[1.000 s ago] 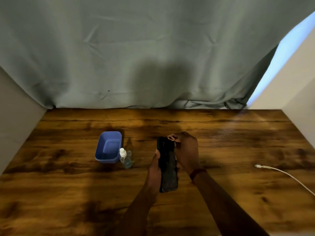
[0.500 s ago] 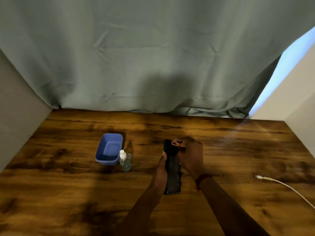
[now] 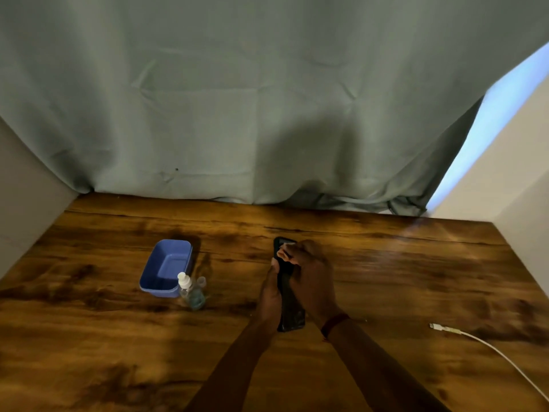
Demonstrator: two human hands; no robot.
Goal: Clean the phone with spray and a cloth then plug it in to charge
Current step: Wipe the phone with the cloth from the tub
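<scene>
Over the middle of the wooden table (image 3: 401, 278) my left hand (image 3: 269, 291) grips a black phone (image 3: 292, 318) by its left edge, its long side pointing away from me. My right hand (image 3: 313, 276) lies over the phone's upper half with its fingers curled. A small pale thing shows at its fingertips, apparently the cloth (image 3: 285, 248). A small clear spray bottle (image 3: 190, 291) with a white top stands to the left of the phone, apart from both hands. The white charging cable's plug (image 3: 436, 326) lies on the table at the right.
A blue plastic tub (image 3: 148, 281) sits just behind and left of the spray bottle. A grey-green curtain (image 3: 267, 114) hangs along the table's far edge. Pale walls close in the left and right sides.
The phone has turned from showing its face to more edge-on in my left hand. My right hand has slid a little down over its upper half. The view has shifted slightly.
</scene>
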